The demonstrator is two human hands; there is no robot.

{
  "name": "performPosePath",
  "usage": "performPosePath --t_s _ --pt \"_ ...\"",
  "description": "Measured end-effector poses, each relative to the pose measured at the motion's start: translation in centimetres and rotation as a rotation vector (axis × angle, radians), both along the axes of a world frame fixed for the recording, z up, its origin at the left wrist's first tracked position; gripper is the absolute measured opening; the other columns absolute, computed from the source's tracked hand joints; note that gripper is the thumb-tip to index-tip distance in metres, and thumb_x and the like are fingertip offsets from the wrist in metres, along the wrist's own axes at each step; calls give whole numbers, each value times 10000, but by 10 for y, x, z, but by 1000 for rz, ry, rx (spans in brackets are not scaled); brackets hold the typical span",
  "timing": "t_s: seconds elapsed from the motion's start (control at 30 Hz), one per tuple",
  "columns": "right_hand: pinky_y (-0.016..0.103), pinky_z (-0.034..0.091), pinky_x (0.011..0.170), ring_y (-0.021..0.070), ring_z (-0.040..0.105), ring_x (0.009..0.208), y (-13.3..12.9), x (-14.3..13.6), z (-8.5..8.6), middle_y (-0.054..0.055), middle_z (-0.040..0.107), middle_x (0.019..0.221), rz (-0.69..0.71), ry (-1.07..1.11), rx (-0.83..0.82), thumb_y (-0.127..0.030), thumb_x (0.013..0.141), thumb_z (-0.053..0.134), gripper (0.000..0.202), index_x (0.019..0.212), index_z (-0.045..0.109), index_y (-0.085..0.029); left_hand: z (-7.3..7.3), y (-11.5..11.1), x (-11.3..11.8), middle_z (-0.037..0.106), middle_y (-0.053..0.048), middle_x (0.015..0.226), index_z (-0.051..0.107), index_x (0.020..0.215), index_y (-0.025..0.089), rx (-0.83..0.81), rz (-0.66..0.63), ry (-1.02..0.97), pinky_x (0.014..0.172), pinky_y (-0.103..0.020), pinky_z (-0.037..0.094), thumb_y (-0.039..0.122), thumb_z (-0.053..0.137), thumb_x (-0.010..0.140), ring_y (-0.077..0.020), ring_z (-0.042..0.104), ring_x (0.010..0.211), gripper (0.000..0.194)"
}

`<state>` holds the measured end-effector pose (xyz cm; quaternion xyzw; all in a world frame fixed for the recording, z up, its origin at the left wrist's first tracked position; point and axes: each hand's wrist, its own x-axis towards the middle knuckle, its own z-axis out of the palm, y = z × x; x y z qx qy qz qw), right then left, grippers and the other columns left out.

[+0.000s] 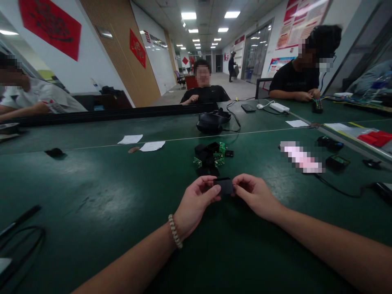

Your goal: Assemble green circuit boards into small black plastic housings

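Note:
Between my two hands is a small flat black plastic case (226,186), held just above the green table. My left hand (200,200), with a beaded bracelet at the wrist, pinches its left end between thumb and fingers. At its right edge, my right hand (254,196) pinches with thumb and fingertips; the exact contact there is partly hidden. Just beyond the case lies a pile of black plastic housings (206,153) with several green circuit boards (219,158) among them.
Farther back sit a black headset (212,121), paper slips (153,145) and a phone (248,108). To the right are a black device (337,162) and a cable (339,190). Black cables (23,232) lie at left. Other people sit around the green table (92,196).

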<state>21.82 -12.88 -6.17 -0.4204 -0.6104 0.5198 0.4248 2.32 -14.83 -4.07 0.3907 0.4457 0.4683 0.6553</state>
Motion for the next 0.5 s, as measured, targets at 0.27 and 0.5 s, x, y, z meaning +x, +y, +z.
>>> performPosePath --t_s 0.27,0.5 --pt "288 502 666 155 626 713 -3 -1 5 10 631 780 40 -13 8 -282 878 595 96 871 591 -186 -1 0 1 662 -72 1030 657 1051 158 -23 -8 -60 808 -315 524 238 726 835 -162 637 871 240" --pt "288 503 663 154 627 695 -3 -3 4 -3 617 770 26 39 -47 -340 844 643 161 849 573 -195 5 -2 3 668 -93 1063 643 1066 158 -44 14 -56 807 -330 530 219 686 864 -183 671 879 215"
